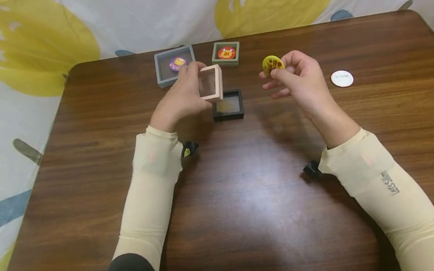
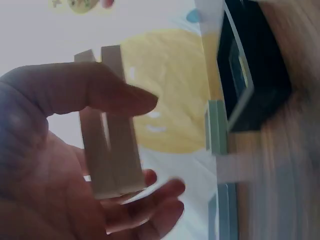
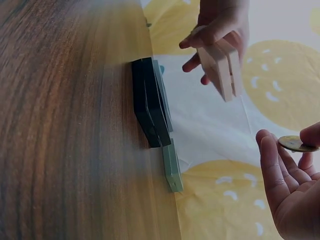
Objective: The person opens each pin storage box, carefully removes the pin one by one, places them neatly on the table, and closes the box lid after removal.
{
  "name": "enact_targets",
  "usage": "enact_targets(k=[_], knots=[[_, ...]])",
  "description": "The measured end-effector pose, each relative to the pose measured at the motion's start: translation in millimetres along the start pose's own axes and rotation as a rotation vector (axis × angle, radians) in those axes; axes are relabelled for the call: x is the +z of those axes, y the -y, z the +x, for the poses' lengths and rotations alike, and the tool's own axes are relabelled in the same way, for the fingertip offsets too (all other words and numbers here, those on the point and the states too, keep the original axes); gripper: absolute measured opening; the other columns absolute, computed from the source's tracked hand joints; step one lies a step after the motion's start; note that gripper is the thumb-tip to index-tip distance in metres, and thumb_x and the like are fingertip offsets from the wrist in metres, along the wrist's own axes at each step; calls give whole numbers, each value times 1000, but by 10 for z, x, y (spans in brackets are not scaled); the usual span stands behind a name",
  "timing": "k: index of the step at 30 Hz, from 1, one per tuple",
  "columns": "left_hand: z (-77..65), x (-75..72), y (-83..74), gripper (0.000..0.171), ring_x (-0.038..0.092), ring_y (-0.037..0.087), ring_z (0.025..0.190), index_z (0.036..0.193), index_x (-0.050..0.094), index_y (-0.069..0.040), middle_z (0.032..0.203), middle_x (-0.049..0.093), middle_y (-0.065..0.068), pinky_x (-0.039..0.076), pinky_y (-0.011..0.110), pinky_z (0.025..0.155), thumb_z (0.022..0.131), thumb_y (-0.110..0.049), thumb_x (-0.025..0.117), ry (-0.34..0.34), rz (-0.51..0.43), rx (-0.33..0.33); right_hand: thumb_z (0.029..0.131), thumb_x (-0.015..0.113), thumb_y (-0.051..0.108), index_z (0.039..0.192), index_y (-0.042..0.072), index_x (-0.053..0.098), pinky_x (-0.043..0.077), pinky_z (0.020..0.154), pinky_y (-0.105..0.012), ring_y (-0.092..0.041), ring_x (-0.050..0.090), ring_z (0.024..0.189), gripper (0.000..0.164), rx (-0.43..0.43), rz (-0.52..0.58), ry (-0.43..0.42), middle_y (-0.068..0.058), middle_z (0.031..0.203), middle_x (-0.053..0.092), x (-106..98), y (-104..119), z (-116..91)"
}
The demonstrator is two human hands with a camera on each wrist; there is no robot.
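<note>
My left hand grips a small pale pink display frame with a clear window, raised above the table. In the left wrist view the frame's two halves stand slightly apart at one end and meet at the other. My right hand pinches a round yellow button badge with a dark pattern between thumb and fingers, also in the air. Under the pink frame, a black display frame lies on the table. To the right of my right hand lies another round badge, white back up, its pin showing.
Toward the back of the brown table are a grey frame holding a purple and yellow badge and a green frame holding a red badge. A patterned cloth hangs behind the table.
</note>
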State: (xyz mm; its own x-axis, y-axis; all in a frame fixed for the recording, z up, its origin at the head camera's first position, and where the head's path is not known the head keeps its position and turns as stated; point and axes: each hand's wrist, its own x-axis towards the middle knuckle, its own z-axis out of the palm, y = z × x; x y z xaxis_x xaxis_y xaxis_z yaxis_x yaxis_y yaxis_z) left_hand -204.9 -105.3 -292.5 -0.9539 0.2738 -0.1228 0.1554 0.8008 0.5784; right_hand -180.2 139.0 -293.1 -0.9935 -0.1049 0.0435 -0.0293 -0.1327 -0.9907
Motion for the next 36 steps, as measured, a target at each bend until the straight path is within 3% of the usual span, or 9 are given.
enact_targets(k=[4, 11, 16, 36], knots=[[42, -9, 53, 81, 39, 34, 116, 139, 31, -5, 130, 39, 22, 42, 49, 99, 71, -10, 76, 31, 73, -57, 90, 54, -4, 81, 3, 49, 57, 52, -24, -13, 70, 64, 13, 5, -14, -6, -2, 79, 74, -12, -9, -4], [92, 30, 144, 82, 28, 37, 123, 139, 33, -4, 136, 29, 25, 41, 52, 100, 69, -11, 75, 97, 161, -153, 91, 54, -3, 81, 3, 49, 57, 52, -23, -12, 70, 65, 13, 2, -24, 7, -1, 79, 74, -24, -28, -8], [70, 58, 192, 82, 25, 38, 121, 138, 33, -2, 134, 25, 25, 42, 52, 100, 67, -10, 75, 114, 193, -171, 91, 54, -3, 81, 4, 49, 56, 51, -22, -12, 70, 65, 13, 4, -15, 17, -1, 78, 74, -13, -37, -3], [80, 113, 257, 72, 29, 38, 115, 128, 41, -3, 122, 30, 23, 43, 56, 93, 67, -10, 78, 211, 254, -213, 91, 54, -3, 80, 4, 49, 57, 53, -22, -12, 70, 66, 14, 3, -40, 38, -1, 80, 73, 3, -47, 3]])
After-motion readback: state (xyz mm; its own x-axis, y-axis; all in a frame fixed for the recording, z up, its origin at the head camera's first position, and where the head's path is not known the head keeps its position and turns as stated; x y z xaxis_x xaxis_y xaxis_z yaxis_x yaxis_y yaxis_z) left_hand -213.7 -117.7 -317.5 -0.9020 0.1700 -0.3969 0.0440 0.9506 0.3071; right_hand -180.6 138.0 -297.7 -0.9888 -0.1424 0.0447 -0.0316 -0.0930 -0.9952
